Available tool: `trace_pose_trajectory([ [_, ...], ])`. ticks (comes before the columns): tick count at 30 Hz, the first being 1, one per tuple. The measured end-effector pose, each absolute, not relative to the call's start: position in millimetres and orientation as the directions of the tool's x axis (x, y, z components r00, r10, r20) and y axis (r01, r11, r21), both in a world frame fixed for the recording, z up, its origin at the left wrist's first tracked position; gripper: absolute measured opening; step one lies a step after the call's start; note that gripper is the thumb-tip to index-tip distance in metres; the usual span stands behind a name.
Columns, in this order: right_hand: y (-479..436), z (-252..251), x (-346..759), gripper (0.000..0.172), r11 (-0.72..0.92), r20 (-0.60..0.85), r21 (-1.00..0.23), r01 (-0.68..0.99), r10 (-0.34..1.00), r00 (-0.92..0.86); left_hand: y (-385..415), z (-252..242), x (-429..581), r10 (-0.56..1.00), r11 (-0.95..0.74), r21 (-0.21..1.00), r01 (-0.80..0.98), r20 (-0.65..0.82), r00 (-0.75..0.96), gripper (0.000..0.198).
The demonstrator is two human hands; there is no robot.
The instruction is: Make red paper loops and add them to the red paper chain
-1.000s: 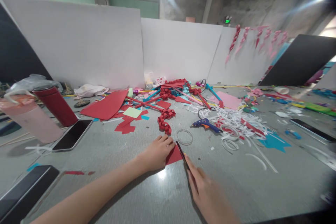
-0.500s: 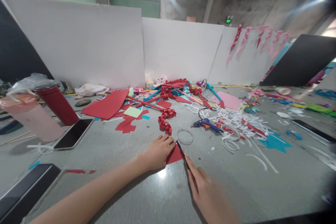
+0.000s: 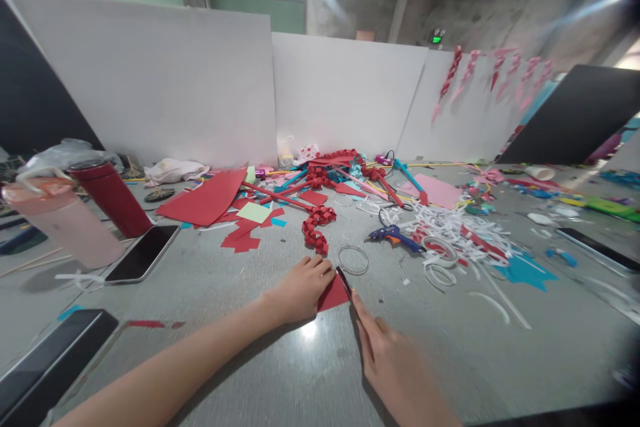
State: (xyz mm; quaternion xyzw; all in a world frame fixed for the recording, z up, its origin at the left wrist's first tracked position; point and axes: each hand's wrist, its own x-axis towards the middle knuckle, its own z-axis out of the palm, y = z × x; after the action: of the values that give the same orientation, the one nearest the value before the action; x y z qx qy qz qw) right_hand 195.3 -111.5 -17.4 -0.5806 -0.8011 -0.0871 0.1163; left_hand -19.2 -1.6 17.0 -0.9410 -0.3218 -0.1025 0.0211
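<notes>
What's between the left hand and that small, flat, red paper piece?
Nothing visible: the left hand touches the red paper piece directly. The thin, dark, straight tool in the right hand lies along the paper's right edge.

Red paper [image 3: 333,295], dark tool [image 3: 345,282], blue glue gun [image 3: 386,233]; grey tabletop [image 3: 280,373]

Head-worn view faces forward, down; hands [image 3: 303,290] near, white panels [image 3: 345,97] farther.

Left fingers [image 3: 321,267] on paper [image 3: 333,296] (red)
</notes>
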Motion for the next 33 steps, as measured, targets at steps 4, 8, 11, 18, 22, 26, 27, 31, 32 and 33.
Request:
trace_pose_trajectory([
  [4, -114, -17, 192, 0.076, 0.326, 0.253, 0.039, 0.944, 0.911, -0.325, -2, 18, -19, 0.596, -0.795, 0.009, 0.606, 0.195, 0.779, 0.047],
  [8, -117, -18, 192, 0.091, 0.322, 0.212, 0.046, 0.946, 0.922, -0.324, -2, 20, -19, 0.579, -0.808, -0.011, 0.59, 0.177, 0.796, 0.041],
  [11, -118, -15, 190, 0.095, 0.305, 0.151, 0.066, 0.95, 0.938, -0.312, -2, 21, -19, 0.569, -0.813, -0.034, 0.582, 0.172, 0.804, 0.038],
  [18, -121, 4, 181, 0.093, 0.262, 0.011, 0.091, 0.961, 0.964, -0.264, -1, 22, -18, 0.572, -0.808, -0.057, 0.587, 0.165, 0.803, 0.035],
  [22, -122, 11, 182, 0.092, 0.254, -0.008, 0.089, 0.963, 0.967, -0.254, -1, 22, -18, 0.57, -0.809, -0.06, 0.585, 0.165, 0.805, 0.034],
  [26, -122, 15, 184, 0.093, 0.265, -0.019, 0.09, 0.96, 0.964, -0.264, -1, 20, -18, 0.57, -0.807, -0.065, 0.586, 0.172, 0.804, 0.036],
  [27, -121, 15, 184, 0.093, 0.266, -0.019, 0.09, 0.96, 0.964, -0.265, -1, 20, -18, 0.569, -0.808, -0.066, 0.586, 0.171, 0.804, 0.036],
  [31, -120, 13, 190, 0.088, 0.284, 0.013, 0.082, 0.955, 0.958, -0.286, -1, 21, -18, 0.573, -0.804, -0.076, 0.59, 0.162, 0.803, 0.038],
  [32, -119, 12, 192, 0.085, 0.287, 0.032, 0.077, 0.955, 0.956, -0.29, -2, 22, -18, 0.575, -0.804, -0.076, 0.59, 0.159, 0.803, 0.038],
  [33, -119, 10, 195, 0.081, 0.289, 0.057, 0.068, 0.955, 0.955, -0.293, -2, 22, -17, 0.576, -0.803, -0.075, 0.591, 0.158, 0.802, 0.038],
])
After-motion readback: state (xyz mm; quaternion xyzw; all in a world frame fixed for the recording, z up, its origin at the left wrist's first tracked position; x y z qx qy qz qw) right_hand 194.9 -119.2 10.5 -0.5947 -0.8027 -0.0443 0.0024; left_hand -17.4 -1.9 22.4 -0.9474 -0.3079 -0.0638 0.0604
